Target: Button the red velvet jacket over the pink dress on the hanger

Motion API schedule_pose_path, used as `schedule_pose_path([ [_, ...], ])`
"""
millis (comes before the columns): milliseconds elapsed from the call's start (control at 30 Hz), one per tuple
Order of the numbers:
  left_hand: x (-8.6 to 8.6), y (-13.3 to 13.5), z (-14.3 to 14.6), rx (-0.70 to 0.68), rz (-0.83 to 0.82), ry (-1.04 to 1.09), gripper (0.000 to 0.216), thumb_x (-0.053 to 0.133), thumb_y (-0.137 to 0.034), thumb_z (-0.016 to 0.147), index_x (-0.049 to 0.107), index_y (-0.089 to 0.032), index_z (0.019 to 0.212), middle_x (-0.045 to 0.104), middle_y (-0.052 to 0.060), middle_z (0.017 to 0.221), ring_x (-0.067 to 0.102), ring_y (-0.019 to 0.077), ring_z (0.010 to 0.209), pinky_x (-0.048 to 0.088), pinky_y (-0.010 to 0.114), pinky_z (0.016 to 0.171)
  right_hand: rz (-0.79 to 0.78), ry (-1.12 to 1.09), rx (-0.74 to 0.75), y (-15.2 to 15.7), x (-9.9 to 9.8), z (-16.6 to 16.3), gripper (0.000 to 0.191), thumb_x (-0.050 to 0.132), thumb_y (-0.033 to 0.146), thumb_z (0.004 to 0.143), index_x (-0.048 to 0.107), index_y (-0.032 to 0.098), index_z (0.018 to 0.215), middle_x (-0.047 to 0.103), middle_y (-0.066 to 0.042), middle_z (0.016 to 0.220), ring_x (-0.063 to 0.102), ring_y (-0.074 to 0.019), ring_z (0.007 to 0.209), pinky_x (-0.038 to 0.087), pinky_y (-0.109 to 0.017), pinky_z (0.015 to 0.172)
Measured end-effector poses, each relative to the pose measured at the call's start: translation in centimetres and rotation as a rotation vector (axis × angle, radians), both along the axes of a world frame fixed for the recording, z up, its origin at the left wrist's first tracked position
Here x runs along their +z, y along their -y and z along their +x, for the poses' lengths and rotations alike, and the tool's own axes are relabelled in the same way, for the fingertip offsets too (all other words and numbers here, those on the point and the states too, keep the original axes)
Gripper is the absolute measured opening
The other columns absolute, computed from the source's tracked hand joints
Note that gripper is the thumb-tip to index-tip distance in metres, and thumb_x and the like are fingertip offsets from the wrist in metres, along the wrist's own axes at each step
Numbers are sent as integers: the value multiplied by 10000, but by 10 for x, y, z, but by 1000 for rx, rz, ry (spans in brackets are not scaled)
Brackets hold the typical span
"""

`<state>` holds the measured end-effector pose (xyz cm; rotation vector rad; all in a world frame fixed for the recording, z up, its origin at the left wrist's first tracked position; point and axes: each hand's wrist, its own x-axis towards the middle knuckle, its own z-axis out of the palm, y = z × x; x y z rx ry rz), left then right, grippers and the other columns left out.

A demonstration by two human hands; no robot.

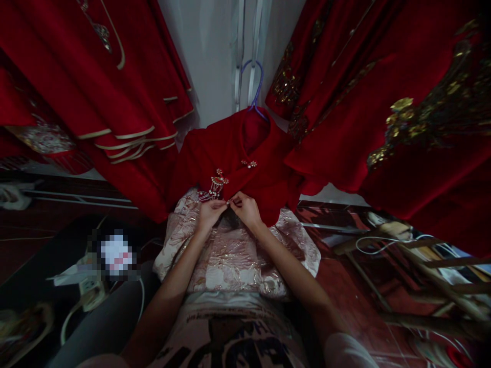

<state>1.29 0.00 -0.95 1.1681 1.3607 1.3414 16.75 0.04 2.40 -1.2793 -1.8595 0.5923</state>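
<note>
In front of me a red jacket (264, 189) hangs on a purple hanger (261, 84). A jewelled clasp (249, 164) sits near its collar. Lower on the front is a beaded brooch-like ornament (218, 180) with dangling strands. My left hand (211, 212) pinches at the jacket's front edge just below that ornament. Close against it, my right hand (244, 208) pinches the same spot. A small shiny fastener shows between the fingertips, though its detail is too small to make out. Beneath the jacket spreads a pale pink-and-gold brocade skirt (230, 255).
Red garments with cream trim (134, 102) hang on the left. Others with gold sequin embroidery (402, 128) hang on the right. A wooden rack (368, 276) with a white cable stands at right. On the left lies a power strip (92, 291) beside a blurred-out object.
</note>
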Motion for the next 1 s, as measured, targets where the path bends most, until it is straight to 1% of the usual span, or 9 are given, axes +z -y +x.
schedule_pose_path([
  [133, -3, 2, 0, 11, 124, -94, 147, 674, -205, 659, 685, -155, 797, 685, 28, 766, 631, 139, 694, 508, 273, 717, -51, 13, 35, -1, 9, 5, 29, 607, 188, 828, 625, 210, 835, 709, 1, 812, 675, -129, 730, 522, -216, 692],
  [267, 3, 8, -3, 273, 326, -258, 241, 571, -161, 752, 647, -188, 979, 617, 23, 892, 573, 117, 720, 475, 229, 671, -40, -11, 32, 2, 39, 18, 78, 582, 181, 838, 654, 208, 851, 723, 0, 806, 674, -120, 695, 516, -207, 665],
  [333, 8, 11, -4, 344, 375, -291, 198, 547, -165, 784, 632, -189, 961, 608, 30, 911, 568, 121, 737, 468, 227, 671, 3, -68, 8, 5, 57, 25, 91, 568, 201, 851, 655, 201, 878, 718, -3, 805, 661, -110, 660, 508, -197, 630],
  [467, 11, 16, -3, 175, 331, -410, 124, 578, -207, 793, 646, -191, 896, 620, 30, 896, 566, 119, 683, 458, 223, 616, 7, -110, -17, 10, 78, 34, 114, 564, 251, 866, 651, 190, 908, 700, -7, 756, 651, -105, 624, 503, -193, 599],
  [533, 10, 19, -1, 82, 302, -488, 202, 631, -245, 779, 647, -199, 975, 620, 27, 900, 563, 122, 670, 459, 227, 600, -26, -81, 22, 10, 77, 35, 110, 567, 244, 864, 657, 187, 891, 696, -7, 731, 658, -111, 632, 500, -195, 600],
  [600, 9, 21, 1, 60, 305, -559, 273, 666, -275, 773, 636, -206, 1036, 618, 25, 894, 567, 131, 691, 467, 237, 621, -70, -20, 83, 9, 70, 32, 92, 579, 203, 846, 666, 185, 867, 702, -9, 726, 670, -120, 651, 499, -200, 613],
  [767, 10, 21, 0, 50, 340, -623, 163, 658, -311, 812, 643, -201, 931, 627, 30, 909, 583, 137, 726, 476, 256, 672, -163, 80, 135, 4, 40, 20, 123, 596, 131, 826, 663, 156, 927, 740, -65, 844, 708, -158, 772, 532, -240, 714],
  [867, 8, 19, -1, 30, 311, -535, 176, 661, -351, 816, 644, -190, 886, 649, 37, 894, 609, 144, 735, 490, 258, 667, -163, 89, 116, 0, 24, 15, 162, 589, 103, 827, 654, 155, 965, 744, -80, 915, 712, -161, 841, 540, -251, 763],
  [1000, 4, 16, 0, 31, 220, -317, 246, 719, -391, 761, 630, -178, 847, 674, 36, 833, 656, 159, 749, 535, 273, 689, -141, 81, 112, -3, 15, 12, 119, 607, 121, 824, 647, 185, 916, 739, -46, 870, 707, -148, 811, 540, -239, 742],
])
